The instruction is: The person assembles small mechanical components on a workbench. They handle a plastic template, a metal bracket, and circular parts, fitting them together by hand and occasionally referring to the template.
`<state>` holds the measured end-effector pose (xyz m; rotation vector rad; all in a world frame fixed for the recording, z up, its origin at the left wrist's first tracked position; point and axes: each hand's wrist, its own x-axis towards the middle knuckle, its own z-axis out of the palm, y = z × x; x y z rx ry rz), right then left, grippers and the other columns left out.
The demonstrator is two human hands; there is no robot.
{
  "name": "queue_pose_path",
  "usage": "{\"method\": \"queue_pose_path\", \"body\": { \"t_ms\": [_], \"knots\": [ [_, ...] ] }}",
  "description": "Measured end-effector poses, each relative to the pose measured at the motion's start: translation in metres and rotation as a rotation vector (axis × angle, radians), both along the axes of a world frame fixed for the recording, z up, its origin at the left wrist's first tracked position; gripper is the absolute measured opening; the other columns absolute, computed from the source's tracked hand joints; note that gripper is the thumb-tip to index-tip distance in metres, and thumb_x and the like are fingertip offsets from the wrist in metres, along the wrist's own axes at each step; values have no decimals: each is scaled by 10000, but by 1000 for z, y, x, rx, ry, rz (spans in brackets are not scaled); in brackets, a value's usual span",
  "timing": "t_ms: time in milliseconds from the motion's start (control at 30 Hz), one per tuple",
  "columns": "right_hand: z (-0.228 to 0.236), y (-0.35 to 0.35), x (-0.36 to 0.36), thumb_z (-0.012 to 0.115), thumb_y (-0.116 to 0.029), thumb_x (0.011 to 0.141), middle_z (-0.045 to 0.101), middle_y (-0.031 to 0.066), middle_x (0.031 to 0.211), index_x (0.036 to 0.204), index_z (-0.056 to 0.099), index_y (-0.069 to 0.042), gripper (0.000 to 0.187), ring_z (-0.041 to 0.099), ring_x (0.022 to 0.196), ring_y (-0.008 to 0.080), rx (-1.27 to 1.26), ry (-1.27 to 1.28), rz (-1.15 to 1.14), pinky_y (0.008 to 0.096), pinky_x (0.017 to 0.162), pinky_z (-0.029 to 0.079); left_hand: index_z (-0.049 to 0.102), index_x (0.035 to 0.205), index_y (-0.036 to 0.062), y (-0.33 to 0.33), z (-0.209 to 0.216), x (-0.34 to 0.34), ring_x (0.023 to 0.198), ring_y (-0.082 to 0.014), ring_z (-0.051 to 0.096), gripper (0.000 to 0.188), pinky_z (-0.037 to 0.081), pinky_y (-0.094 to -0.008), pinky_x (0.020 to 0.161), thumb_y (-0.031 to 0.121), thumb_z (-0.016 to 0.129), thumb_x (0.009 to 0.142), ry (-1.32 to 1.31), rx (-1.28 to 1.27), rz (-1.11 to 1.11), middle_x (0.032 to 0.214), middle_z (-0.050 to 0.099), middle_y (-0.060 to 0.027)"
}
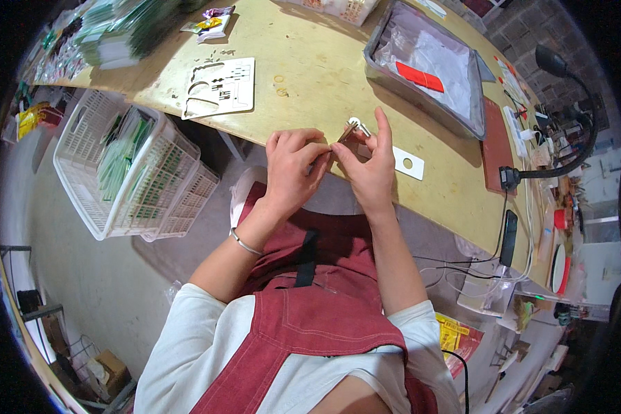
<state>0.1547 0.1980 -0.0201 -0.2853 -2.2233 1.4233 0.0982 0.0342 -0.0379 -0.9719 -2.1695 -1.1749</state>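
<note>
Above the near edge of the table, my left hand (294,162) and my right hand (371,169) meet at their fingertips. Between them is a small, thin brown piece (349,131) with pale, ring-like and rod-like bits at its far end; its exact kind is too small to make out. The left fingers are bent and pinched together at its near end. My right thumb and fingers close on it too, with one right finger sticking up. Beside the right hand lies a white card with a round hole (408,164). A pale cut-out sheet with slots and curved openings (221,87) lies farther left.
A grey plastic tray (431,107) holds clear bags and a red packet. White baskets (127,172) with green-edged packets stand left of the table (310,62). Stacked packets (121,31) fill the far left. A black gooseneck lamp (590,131) and cables are at right.
</note>
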Motion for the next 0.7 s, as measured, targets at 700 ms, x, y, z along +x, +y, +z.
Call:
{"method": "queue_pose_path", "body": {
  "t_ms": [700],
  "knots": [
    [7, 8, 8, 877, -190, 879, 736, 148, 1224, 1601, 461, -59, 843, 707, 1163, 263, 95, 56, -27, 432, 1010, 550, 729, 982, 105, 6, -2, -3, 1055, -260, 672, 237, 447, -421, 979, 37, 816, 772, 33, -1, 0, 1116, 729, -38]
  ]
}}
